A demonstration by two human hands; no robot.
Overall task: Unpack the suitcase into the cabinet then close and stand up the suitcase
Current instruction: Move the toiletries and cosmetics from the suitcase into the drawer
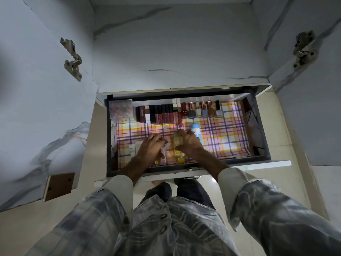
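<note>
Looking down from the head cam, I see an open drawer (262,126) of the cabinet (175,52), lined with plaid paper. My right hand (190,142) is curled around a yellow bottle (177,143) near the front middle, with a blue tube (196,131) just beside it. My left hand (152,146) lies flat, fingers fairly straight, over some small tubes (132,149) at the front left. Along the back sit a clear box (120,109), lipsticks (162,115) and nail polish bottles (201,109). Can't see the suitcase anywhere.
</note>
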